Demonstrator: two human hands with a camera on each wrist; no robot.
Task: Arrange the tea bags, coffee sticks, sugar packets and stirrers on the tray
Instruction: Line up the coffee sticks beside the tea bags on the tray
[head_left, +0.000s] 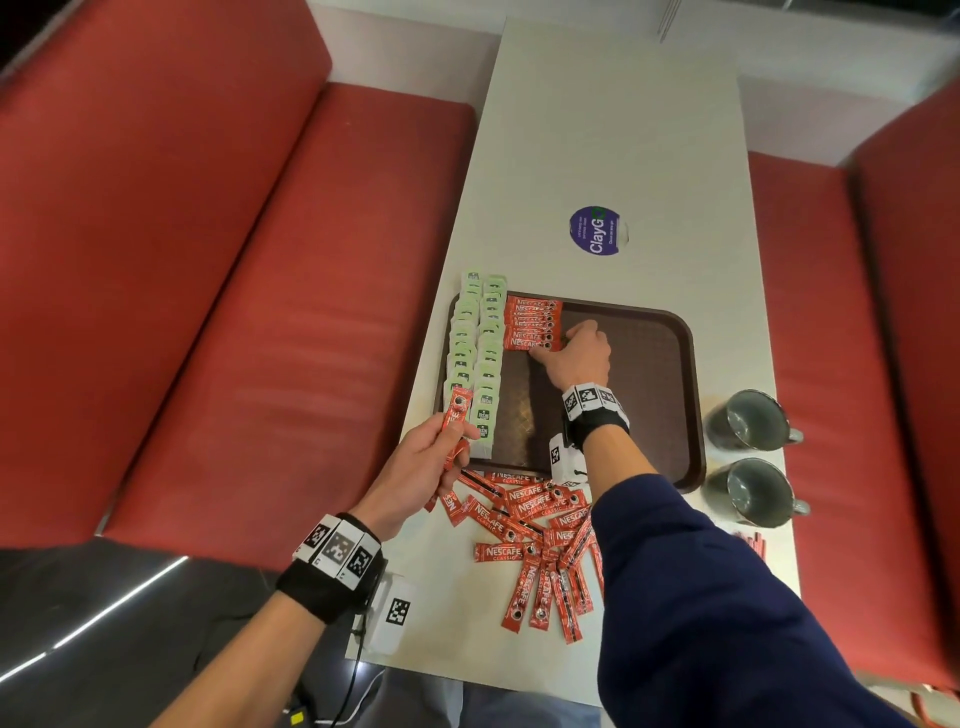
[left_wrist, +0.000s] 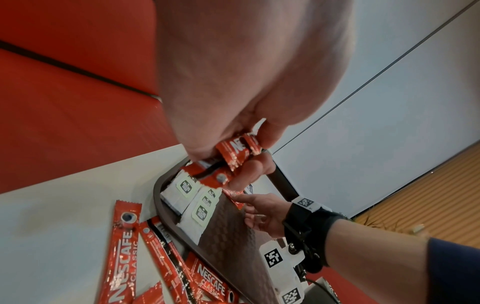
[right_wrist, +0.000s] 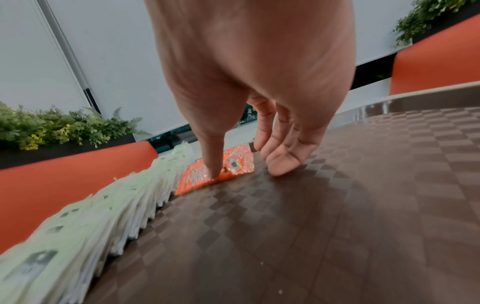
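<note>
Coffee sticks (head_left: 535, 540) lie loose in a red heap on the counter (head_left: 623, 130), nearest the person, just short of the tray's (head_left: 691, 364) near rim and pointing every way. Just beyond that heap the left hand (head_left: 415, 470) hangs over the tray's near-left corner, its fingers (left_wrist: 255, 170) curled round a small bunch of held sticks (head_left: 454, 423); the left wrist view shows at least two in the grip. Their long axis runs roughly away from the person, so they stand about crosswise to the row they are meant for.

Directly past those fingers come the tea bags (head_left: 475, 358), two overlapping columns along the tray's left side. To the right of them and farther on sits the laid row (head_left: 532, 325) of sticks, each one lying left to right and stacked toward the far rim.

The right hand (head_left: 584, 353) is the one at that row. Its forefinger (right_wrist: 211, 162) is stretched out and presses the nearest laid stick, while the other fingers curl loosely onto the bare tray beside the row's right end; it grips nothing.

My reading is that the next stick belongs on the near side of that forefinger, turned a quarter so it lies parallel to the row. The right hand is far nearer that slot; the left would have to cross the tea bags or pass its sticks over.
</note>
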